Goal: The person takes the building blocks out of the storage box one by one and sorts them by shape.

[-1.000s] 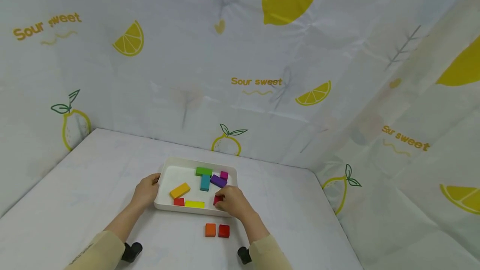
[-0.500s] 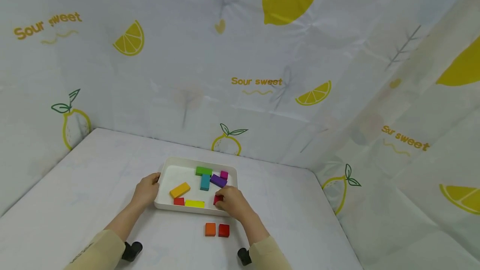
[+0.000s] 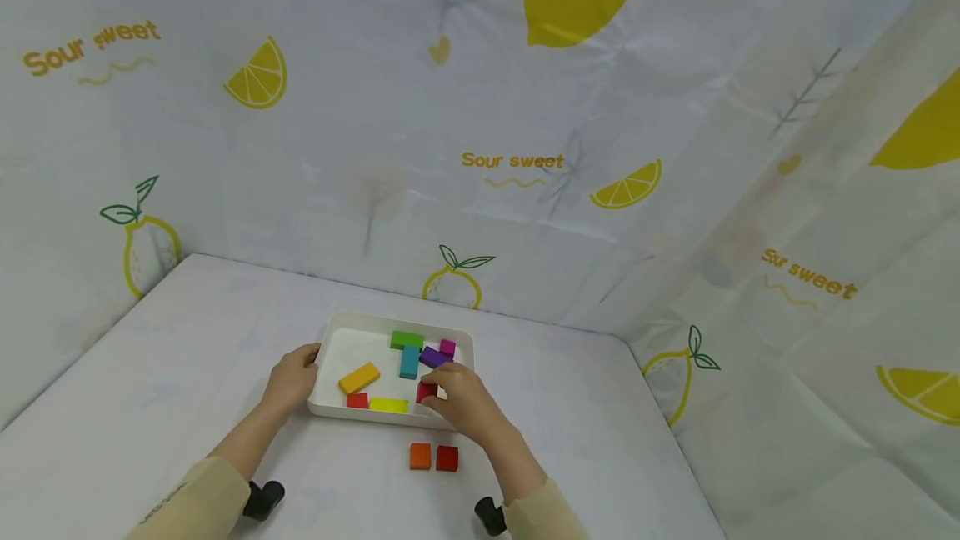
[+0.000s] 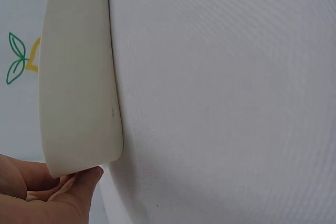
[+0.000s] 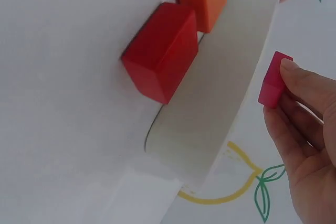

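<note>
A white tray [image 3: 352, 417] holds several coloured blocks. At its left end the left hand [image 3: 291, 382] grips the wall; in the left wrist view the fingers of that hand [image 4: 52, 192] curl at the tray's corner [image 4: 79, 103]. The right hand [image 3: 468, 402] pinches a pinkish-red block [image 3: 426, 392] over the right part of the tray. From the right wrist, that block [image 5: 274, 81] shows between thumb and fingers of the hand [image 5: 310, 114], above the tray wall's rim.
In the tray lie yellow [image 3: 388, 406], red [image 3: 357, 401], amber [image 3: 360, 377], teal [image 3: 408, 362], green [image 3: 407, 340], purple [image 3: 433, 357] and magenta [image 3: 447, 347] blocks. An orange block [image 3: 420, 457] and a red block [image 3: 447, 458] stand on the table before the tray.
The right hand has lifted the pinkish-red block slightly and shifted a little to the left. The left hand stays on the tray's end.
</note>
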A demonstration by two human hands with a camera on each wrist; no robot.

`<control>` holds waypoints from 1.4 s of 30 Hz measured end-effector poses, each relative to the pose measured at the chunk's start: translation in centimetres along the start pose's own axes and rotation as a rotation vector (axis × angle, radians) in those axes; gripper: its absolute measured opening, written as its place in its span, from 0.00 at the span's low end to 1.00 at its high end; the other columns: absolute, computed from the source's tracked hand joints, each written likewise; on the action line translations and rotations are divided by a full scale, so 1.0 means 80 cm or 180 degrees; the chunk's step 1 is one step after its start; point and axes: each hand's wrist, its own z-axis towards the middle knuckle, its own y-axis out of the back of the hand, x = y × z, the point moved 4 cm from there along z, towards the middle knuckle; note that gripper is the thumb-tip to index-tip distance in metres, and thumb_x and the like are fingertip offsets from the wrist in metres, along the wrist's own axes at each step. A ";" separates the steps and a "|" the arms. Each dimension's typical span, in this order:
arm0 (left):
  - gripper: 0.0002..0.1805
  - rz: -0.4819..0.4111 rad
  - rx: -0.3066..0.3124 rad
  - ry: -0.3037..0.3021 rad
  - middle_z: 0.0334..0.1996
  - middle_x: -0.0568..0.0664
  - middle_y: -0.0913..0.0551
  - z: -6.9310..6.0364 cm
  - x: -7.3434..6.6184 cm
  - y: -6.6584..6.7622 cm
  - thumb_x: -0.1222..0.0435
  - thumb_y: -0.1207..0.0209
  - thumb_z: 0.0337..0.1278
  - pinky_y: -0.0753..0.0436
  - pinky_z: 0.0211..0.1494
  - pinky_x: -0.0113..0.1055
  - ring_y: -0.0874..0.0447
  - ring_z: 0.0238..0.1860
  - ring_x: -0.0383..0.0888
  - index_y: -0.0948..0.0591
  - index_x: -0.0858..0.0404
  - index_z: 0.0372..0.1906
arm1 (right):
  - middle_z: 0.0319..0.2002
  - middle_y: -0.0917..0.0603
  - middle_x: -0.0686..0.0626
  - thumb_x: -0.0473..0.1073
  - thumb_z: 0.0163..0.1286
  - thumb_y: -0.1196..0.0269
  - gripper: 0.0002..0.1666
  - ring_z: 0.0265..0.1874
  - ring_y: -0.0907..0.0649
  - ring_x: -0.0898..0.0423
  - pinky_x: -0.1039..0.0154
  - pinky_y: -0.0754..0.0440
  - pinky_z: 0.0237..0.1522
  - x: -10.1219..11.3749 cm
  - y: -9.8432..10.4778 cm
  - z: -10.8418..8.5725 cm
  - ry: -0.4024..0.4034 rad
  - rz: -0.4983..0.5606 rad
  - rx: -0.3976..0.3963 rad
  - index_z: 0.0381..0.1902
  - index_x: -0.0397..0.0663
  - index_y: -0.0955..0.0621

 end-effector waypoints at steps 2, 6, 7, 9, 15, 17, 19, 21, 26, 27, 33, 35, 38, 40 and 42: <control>0.28 0.0002 0.0000 0.0007 0.70 0.75 0.37 0.000 0.001 -0.001 0.72 0.64 0.71 0.37 0.75 0.61 0.42 0.74 0.70 0.42 0.78 0.72 | 0.45 0.13 0.52 0.44 0.63 0.31 0.19 0.47 0.16 0.55 0.70 0.13 0.49 0.008 0.001 -0.004 0.0017 0.0091 0.0053 0.52 0.49 0.15; 0.28 0.0010 -0.0005 -0.0019 0.70 0.75 0.37 0.000 0.002 -0.001 0.72 0.64 0.71 0.36 0.75 0.61 0.41 0.73 0.70 0.42 0.78 0.72 | 0.44 0.14 0.53 0.43 0.63 0.31 0.19 0.46 0.16 0.55 0.72 0.14 0.48 0.023 0.001 -0.013 0.0068 0.0155 0.0147 0.52 0.50 0.14; 0.28 0.0011 -0.0005 -0.0032 0.70 0.75 0.37 0.000 0.002 -0.001 0.72 0.64 0.71 0.36 0.75 0.61 0.41 0.73 0.70 0.42 0.78 0.72 | 0.44 0.14 0.54 0.43 0.63 0.30 0.19 0.46 0.16 0.55 0.72 0.14 0.48 0.026 0.001 -0.015 0.0082 0.0158 0.0169 0.53 0.51 0.15; 0.27 0.0013 -0.0004 -0.0053 0.70 0.76 0.36 0.001 0.002 -0.001 0.72 0.64 0.71 0.35 0.74 0.61 0.40 0.73 0.70 0.42 0.79 0.72 | 0.45 0.13 0.55 0.43 0.63 0.31 0.19 0.46 0.17 0.57 0.72 0.14 0.49 0.032 -0.002 -0.020 0.0123 0.0122 0.0223 0.53 0.52 0.15; 0.27 0.0003 0.0016 -0.0051 0.70 0.75 0.37 0.004 0.004 -0.001 0.71 0.64 0.72 0.34 0.74 0.61 0.40 0.72 0.70 0.43 0.78 0.72 | 0.45 0.13 0.56 0.44 0.63 0.31 0.17 0.46 0.18 0.63 0.74 0.16 0.50 0.052 -0.012 -0.032 0.0291 0.0032 0.0351 0.51 0.54 0.14; 0.27 0.0017 0.0013 -0.0046 0.70 0.75 0.37 0.004 0.004 -0.001 0.71 0.64 0.72 0.34 0.74 0.61 0.39 0.72 0.70 0.43 0.78 0.72 | 0.45 0.14 0.57 0.44 0.63 0.31 0.17 0.44 0.19 0.64 0.76 0.17 0.48 0.055 -0.018 -0.035 0.0262 0.0080 0.0433 0.51 0.56 0.14; 0.27 0.0026 0.0013 -0.0035 0.70 0.75 0.36 0.004 0.004 -0.001 0.71 0.64 0.72 0.34 0.74 0.61 0.39 0.72 0.70 0.43 0.78 0.73 | 0.44 0.14 0.58 0.44 0.63 0.30 0.17 0.42 0.21 0.66 0.78 0.18 0.45 0.058 -0.024 -0.037 0.0229 0.0111 0.0506 0.51 0.57 0.14; 0.27 0.0038 0.0008 -0.0030 0.70 0.75 0.36 0.004 0.004 -0.001 0.71 0.64 0.72 0.34 0.74 0.61 0.39 0.72 0.70 0.43 0.77 0.73 | 0.43 0.14 0.60 0.44 0.63 0.30 0.17 0.41 0.22 0.67 0.80 0.18 0.44 0.059 -0.030 -0.039 0.0218 0.0130 0.0556 0.51 0.58 0.14; 0.28 0.0023 0.0025 -0.0003 0.70 0.75 0.37 0.004 0.006 -0.002 0.71 0.64 0.72 0.34 0.74 0.61 0.39 0.72 0.70 0.43 0.77 0.73 | 0.44 0.12 0.61 0.45 0.62 0.30 0.18 0.40 0.21 0.69 0.81 0.18 0.44 0.059 -0.041 -0.041 0.0294 0.0106 0.0561 0.51 0.58 0.14; 0.28 0.0022 0.0027 -0.0001 0.70 0.75 0.37 0.004 0.006 -0.002 0.71 0.64 0.72 0.34 0.74 0.61 0.39 0.72 0.70 0.43 0.77 0.73 | 0.44 0.12 0.60 0.45 0.62 0.30 0.18 0.40 0.21 0.69 0.81 0.18 0.44 0.059 -0.043 -0.042 0.0301 0.0098 0.0562 0.51 0.57 0.14; 0.28 0.0039 0.0027 -0.0007 0.70 0.75 0.37 0.003 0.007 -0.002 0.71 0.64 0.72 0.35 0.74 0.61 0.41 0.73 0.70 0.43 0.77 0.73 | 0.44 0.12 0.59 0.45 0.62 0.29 0.19 0.36 0.23 0.70 0.81 0.19 0.42 0.056 -0.050 -0.045 0.0314 -0.0034 0.0575 0.52 0.56 0.14; 0.28 0.0044 0.0029 -0.0007 0.70 0.75 0.37 0.003 0.006 -0.001 0.71 0.64 0.72 0.35 0.74 0.61 0.41 0.73 0.70 0.43 0.77 0.73 | 0.43 0.12 0.59 0.45 0.61 0.29 0.19 0.37 0.23 0.70 0.81 0.19 0.42 0.055 -0.050 -0.045 0.0303 -0.0043 0.0565 0.51 0.55 0.13; 0.28 0.0044 0.0026 -0.0021 0.70 0.75 0.37 0.002 0.005 -0.001 0.71 0.64 0.72 0.35 0.75 0.62 0.41 0.73 0.70 0.43 0.77 0.73 | 0.43 0.11 0.59 0.44 0.61 0.29 0.19 0.37 0.22 0.70 0.81 0.18 0.43 0.054 -0.051 -0.045 0.0304 -0.0038 0.0538 0.51 0.55 0.13; 0.28 0.0045 0.0023 -0.0025 0.70 0.75 0.37 0.002 0.005 -0.001 0.71 0.64 0.72 0.35 0.74 0.62 0.41 0.73 0.70 0.43 0.77 0.73 | 0.43 0.11 0.58 0.44 0.61 0.29 0.18 0.37 0.22 0.70 0.81 0.18 0.43 0.053 -0.051 -0.045 0.0304 -0.0036 0.0527 0.51 0.55 0.13; 0.28 0.0052 0.0023 -0.0024 0.70 0.75 0.37 0.003 0.005 -0.001 0.71 0.64 0.72 0.35 0.74 0.62 0.40 0.73 0.70 0.43 0.77 0.73 | 0.43 0.11 0.58 0.44 0.61 0.29 0.18 0.37 0.22 0.70 0.80 0.18 0.44 0.053 -0.051 -0.044 0.0295 -0.0045 0.0532 0.51 0.55 0.13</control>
